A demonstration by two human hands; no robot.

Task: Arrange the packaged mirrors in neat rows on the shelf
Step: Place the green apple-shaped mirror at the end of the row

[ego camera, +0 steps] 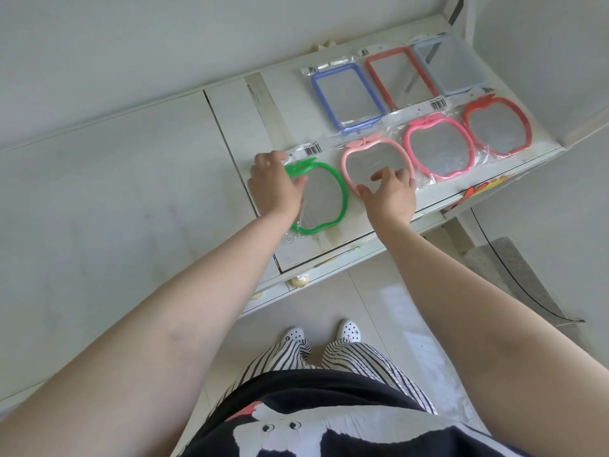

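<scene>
My left hand [275, 186] holds the green apple mirror [329, 199] by its top left edge, close to the bare left part of the white shelf [237, 107]. My right hand [390, 192] rests with loose fingers on the light pink apple mirror [369, 153] beside it

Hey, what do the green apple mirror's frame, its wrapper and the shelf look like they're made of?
Green apple mirror: the frame looks like glossy moulded plastic, with an even bright colour and smooth rounded edges. Wrapper: thin clear plastic film, judging by its crinkles, glare and a printed barcode label. Shelf: smooth white panels with a dull sheen, possibly painted metal or laminated board; the picture leaves that open.
</scene>
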